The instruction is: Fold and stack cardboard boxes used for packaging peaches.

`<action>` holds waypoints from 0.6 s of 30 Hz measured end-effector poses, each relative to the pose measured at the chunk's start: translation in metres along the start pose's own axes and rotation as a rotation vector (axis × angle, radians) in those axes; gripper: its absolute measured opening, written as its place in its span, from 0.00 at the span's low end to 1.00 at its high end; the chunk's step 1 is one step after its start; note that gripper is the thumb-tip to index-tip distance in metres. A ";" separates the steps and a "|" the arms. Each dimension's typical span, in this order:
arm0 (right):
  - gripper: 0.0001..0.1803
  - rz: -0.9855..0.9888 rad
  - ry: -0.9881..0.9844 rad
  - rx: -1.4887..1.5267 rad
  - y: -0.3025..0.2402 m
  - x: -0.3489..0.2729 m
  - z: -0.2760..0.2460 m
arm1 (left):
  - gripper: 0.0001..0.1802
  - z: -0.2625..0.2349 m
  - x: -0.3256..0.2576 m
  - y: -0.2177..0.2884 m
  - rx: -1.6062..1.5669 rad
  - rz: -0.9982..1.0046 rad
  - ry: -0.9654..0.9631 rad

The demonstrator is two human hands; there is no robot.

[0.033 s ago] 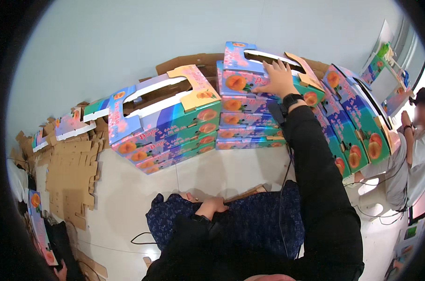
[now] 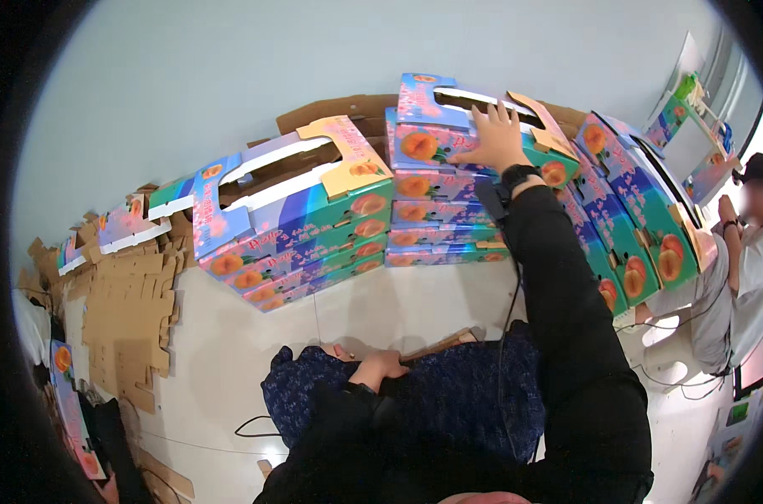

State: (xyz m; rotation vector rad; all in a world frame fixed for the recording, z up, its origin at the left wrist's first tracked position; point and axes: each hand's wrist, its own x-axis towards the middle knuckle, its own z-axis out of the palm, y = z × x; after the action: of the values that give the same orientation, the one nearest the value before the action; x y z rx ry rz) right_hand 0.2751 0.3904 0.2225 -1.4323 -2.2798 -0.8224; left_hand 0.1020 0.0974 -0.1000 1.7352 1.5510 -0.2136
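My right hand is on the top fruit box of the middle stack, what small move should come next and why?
Probably nudge the colourful peach-printed cardboard box square. The right hand lies flat on it; it looks skewed over the stack beneath, while the left hand rests in the lap.

The top box (image 2: 474, 126) under the right hand (image 2: 495, 139) was made of printed card, smooth and a little shiny. The flat sheets (image 2: 125, 315) at the left of the frame were made of plain brown cardboard, dull and rough. The floor (image 2: 373, 307) was covered in pale, smooth tiles. Soft, dark blue patterned cloth (image 2: 449, 395) was seen by the left hand (image 2: 381, 367).
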 end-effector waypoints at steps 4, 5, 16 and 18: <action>0.60 -0.058 0.090 -0.074 -0.012 -0.025 -0.011 | 0.28 -0.005 0.005 -0.011 -0.027 0.028 -0.004; 0.58 -0.101 0.161 0.058 -0.014 -0.042 -0.014 | 0.29 -0.002 0.005 -0.017 -0.066 0.044 0.057; 0.17 0.181 -0.882 0.601 -0.071 -0.315 0.074 | 0.34 -0.007 -0.001 -0.011 0.100 -0.089 -0.107; 0.13 0.132 -0.494 0.765 -0.085 -0.302 0.064 | 0.32 -0.008 -0.005 -0.010 0.039 -0.096 -0.004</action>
State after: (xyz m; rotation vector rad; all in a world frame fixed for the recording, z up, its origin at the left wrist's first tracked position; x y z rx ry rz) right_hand 0.3344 0.1883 -0.0189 -1.4563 -2.3705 0.4762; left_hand 0.0888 0.0980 -0.0956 1.6907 1.6388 -0.2968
